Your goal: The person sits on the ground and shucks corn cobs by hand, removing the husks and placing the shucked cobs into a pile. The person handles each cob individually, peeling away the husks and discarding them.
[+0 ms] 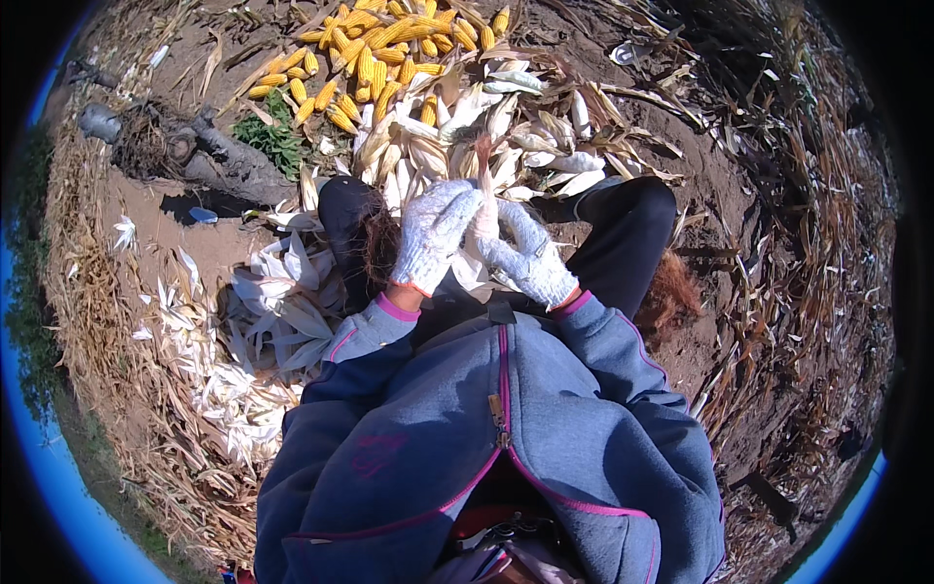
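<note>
Both my hands wear white knitted gloves and meet in front of my lap. Between them stands an ear of corn in a pale husk (484,219), with reddish-brown silk (484,150) at its top. My left hand (438,230) is closed around the ear's upper left side. On the other side, the fingers and thumb of my right hand (529,254) grip it lower down. Loose husk leaves (471,274) hang below the hands. Just beyond them lies a heap of unhusked ears (430,157). Bare yellow corn cobs (379,51) are piled farther off.
A thick log (233,164) lies at the left, beside a green leafy plant (271,135). Stripped husks (284,306) pile up by my left leg. Brown corn silk (668,292) lies beside my right knee (642,204). Dry stalks (795,306) cover the ground at right.
</note>
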A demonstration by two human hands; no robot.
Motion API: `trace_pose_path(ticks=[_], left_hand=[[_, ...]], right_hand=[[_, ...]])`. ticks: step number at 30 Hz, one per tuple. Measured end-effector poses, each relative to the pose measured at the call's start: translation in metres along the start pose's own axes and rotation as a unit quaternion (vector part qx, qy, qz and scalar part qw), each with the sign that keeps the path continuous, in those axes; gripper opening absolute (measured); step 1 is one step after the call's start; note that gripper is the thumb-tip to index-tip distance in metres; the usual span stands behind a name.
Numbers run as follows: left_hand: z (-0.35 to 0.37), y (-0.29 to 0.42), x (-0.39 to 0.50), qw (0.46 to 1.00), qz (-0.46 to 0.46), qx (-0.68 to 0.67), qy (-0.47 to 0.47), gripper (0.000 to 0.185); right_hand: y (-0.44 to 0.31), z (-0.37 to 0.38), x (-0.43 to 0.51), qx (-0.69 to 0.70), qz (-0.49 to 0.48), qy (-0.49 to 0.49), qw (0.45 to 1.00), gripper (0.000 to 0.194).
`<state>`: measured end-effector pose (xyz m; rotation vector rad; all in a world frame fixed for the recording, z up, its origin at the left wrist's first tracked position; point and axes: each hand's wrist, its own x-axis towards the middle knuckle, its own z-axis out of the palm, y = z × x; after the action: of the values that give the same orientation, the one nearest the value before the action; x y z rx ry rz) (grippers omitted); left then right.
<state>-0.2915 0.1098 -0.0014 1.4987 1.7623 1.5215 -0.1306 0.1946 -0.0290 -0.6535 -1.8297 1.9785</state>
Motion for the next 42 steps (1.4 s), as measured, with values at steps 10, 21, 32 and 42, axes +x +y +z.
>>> trace_pose_path(ticks=[10, 21, 32, 42], left_hand=[[0.0, -0.002, 0.001, 0.998, 0.038, 0.049, 0.0, 0.013], [0.003, 0.003, 0.0, 0.994, -0.092, -0.046, 0.035, 0.012], [0.013, -0.008, -0.011, 0.962, -0.172, -0.184, 0.105, 0.011], [0.012, -0.001, -0.007, 0.959, -0.196, -0.201, 0.038, 0.011]], right_hand=[[-0.007, 0.002, -0.003, -0.18, -0.032, 0.043, 0.982, 0.055], [-0.006, 0.002, -0.003, -0.236, -0.041, 0.035, 0.97, 0.056], [0.009, 0.007, -0.001, -0.06, -0.021, 0.021, 0.998, 0.059], [-0.008, 0.0, -0.001, -0.162, -0.024, 0.049, 0.985, 0.062]])
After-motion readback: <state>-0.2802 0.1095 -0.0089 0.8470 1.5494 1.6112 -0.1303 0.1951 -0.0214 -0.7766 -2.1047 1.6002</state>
